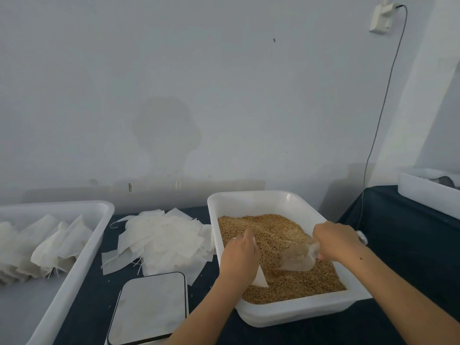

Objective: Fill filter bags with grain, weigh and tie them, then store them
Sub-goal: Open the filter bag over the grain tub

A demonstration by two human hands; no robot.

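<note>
the likeliest slip from here is grain (273, 235) missing the bag: the left hand (240, 255) pinches a thin white filter bag (260, 277) over the grain tub (249, 197), and whether its mouth is held wide cannot be told, so a pour from the clear scoop (297, 257) could run down the outside. the right hand (336, 241) is curled round the scoop's handle, with the scoop low at the grain surface at about 3 o'clock of the bag; a heaped load tipped fast would likely overshoot the limp cloth. spill landing back in the tub costs little, but any swing toward the scale (149, 307) at 7 o'clock would scatter grain on the dark cloth. the tub holds a deep bed of grain. the tray (74, 257) at 9 o'clock holds a row of filled bags (49, 245). between them lies a loose heap of empty bags (161, 242).
</note>
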